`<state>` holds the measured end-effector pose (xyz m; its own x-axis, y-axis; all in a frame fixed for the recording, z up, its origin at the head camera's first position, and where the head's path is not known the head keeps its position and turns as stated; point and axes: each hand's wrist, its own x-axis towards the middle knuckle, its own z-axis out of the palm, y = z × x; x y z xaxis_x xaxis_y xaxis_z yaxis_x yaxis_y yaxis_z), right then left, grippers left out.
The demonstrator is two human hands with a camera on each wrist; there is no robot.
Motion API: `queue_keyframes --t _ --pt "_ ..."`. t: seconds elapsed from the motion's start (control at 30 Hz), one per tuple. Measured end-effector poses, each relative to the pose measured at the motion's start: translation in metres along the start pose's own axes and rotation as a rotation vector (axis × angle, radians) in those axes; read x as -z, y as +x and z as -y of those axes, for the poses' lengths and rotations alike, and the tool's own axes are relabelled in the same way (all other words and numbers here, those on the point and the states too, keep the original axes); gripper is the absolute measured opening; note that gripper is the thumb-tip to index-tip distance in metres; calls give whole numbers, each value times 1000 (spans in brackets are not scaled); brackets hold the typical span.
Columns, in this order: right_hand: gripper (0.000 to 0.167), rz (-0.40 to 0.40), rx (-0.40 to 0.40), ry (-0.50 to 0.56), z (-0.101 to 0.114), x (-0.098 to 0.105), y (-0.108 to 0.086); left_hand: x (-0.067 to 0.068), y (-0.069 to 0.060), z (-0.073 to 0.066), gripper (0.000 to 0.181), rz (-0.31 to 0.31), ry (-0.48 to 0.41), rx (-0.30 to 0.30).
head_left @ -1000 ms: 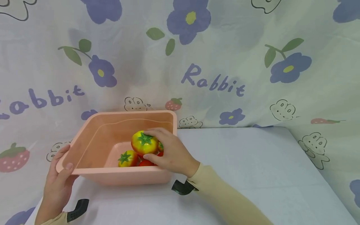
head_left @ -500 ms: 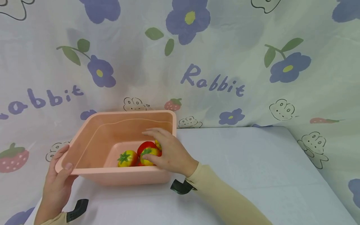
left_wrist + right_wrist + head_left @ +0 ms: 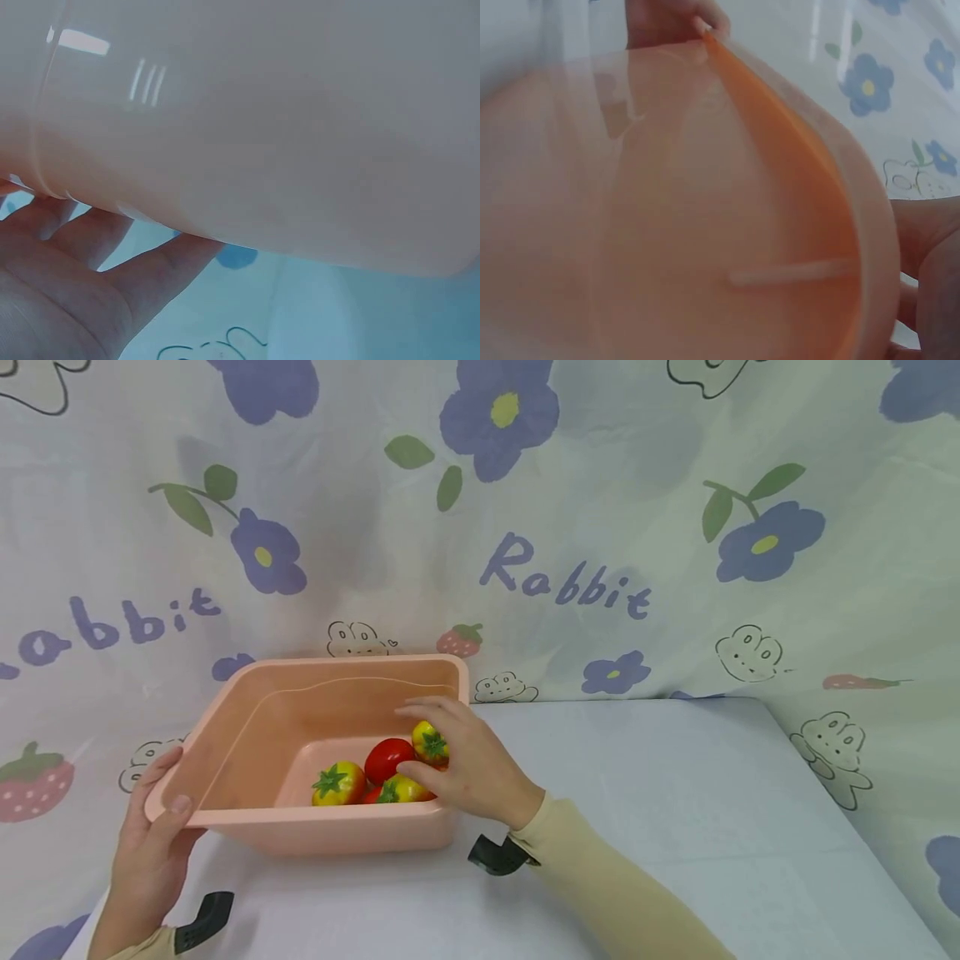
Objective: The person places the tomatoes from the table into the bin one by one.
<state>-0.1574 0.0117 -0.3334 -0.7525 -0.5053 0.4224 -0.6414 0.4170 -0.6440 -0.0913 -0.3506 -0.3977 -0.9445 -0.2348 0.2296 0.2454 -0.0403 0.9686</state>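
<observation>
A pink plastic bin (image 3: pixel 322 835) sits on the white table with its left end appearing raised. My left hand (image 3: pixel 153 843) grips its left front corner, thumb over the rim and fingers underneath. Inside, gathered toward the right, lie several shiny tomatoes: a yellow-red tomato (image 3: pixel 338 783), a red tomato (image 3: pixel 387 758), and two more yellowish ones near the right hand. Over the bin's right front edge my right hand (image 3: pixel 480 768) is spread, fingers and thumb apart, with nothing held between them. Bin wall (image 3: pixel 667 202) fills much of the right wrist view and hides the tomatoes there.
White table surface (image 3: pixel 637 793) extends to the right of the bin. Behind it hangs a cloth (image 3: pixel 600 485) printed with flowers and rabbits. Dark wrist mounts (image 3: pixel 204 922) sit at both sleeves.
The right hand held a large yellow-red tomato low in the bin and let it go among the others. It has since drawn slightly right. The left hand keeps its grip.
</observation>
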Motion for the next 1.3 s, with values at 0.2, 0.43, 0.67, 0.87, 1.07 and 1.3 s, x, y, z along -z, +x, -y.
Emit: queue_keyframes --t 0.2,0.43,0.67,0.87,1.07,1.3 --pt "53 -38 -1 -21 -9 10 -4 -1 2 1 59 9 17 2" --pt "54 -111 -4 -18 -22 27 -14 6 4 4 60 40 6 -22" --pt "55 -157 -27 -61 -41 44 -24 19 2 2 63 94 121 -108" --pt "56 -172 -36 -95 -58 59 -35 22 0 -10 74 42 636 -179" --pt "56 -180 -65 -131 -79 78 -51 13 0 -33 68 -10 955 -216" --pt "56 -185 -128 -190 -99 102 -74 -9 6 -61 72 65 1124 -219"
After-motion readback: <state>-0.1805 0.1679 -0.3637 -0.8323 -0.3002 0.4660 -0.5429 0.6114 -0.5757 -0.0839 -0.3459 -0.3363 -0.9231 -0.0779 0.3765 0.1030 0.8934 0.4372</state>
